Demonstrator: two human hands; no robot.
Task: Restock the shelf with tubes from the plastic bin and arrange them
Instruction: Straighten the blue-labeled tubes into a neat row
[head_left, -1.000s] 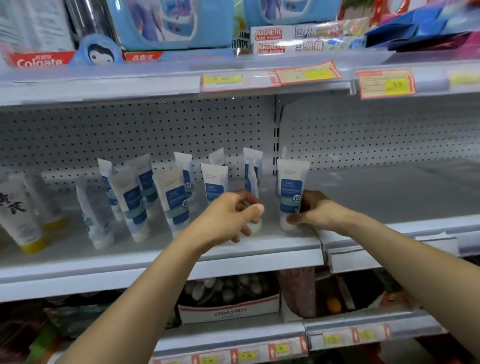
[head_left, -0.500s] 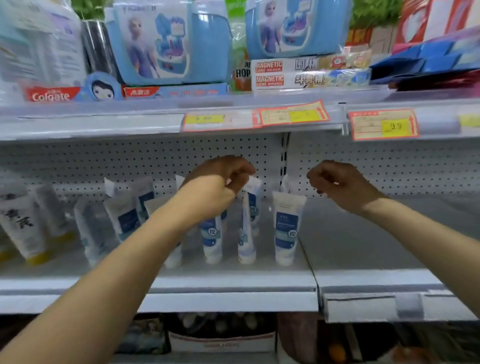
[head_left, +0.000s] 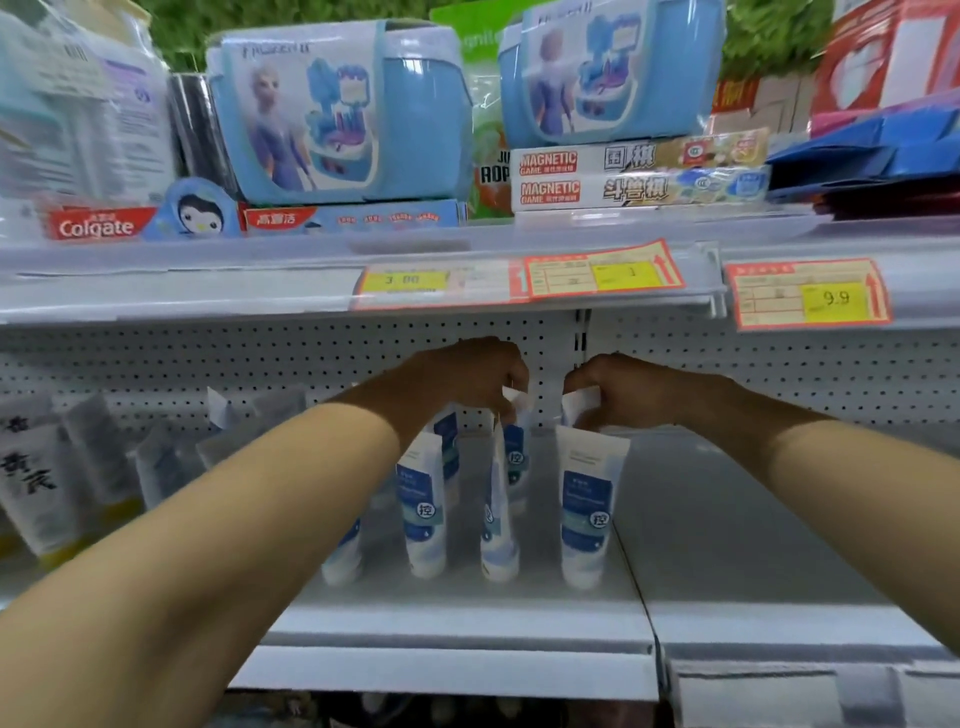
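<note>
the shelf (head_left: 467, 618) carries the tubes (head_left: 423, 509) on its left panel. they stand cap-down in loose rows from the front edge back toward the pegboard, and the last column sits just beside the panel's right edge. the plastic bin is not in view.

both forearms reach in over the front row. the left hand (head_left: 462, 379) has its fingers curled down, pinching the crimped top of the middle rear tube (head_left: 514, 452). the right hand (head_left: 623, 397) pinches the flat tail of the right rear tube (head_left: 581, 404), near the back edge.

these tubes look light, soft-walled and glossy, so a squeeze on the belly would probably dent them or slip. the stiff crimp seems the sure place to hold for straightening. the cap is a narrow foot, so neighbours look likely to topple if brushed.
</note>
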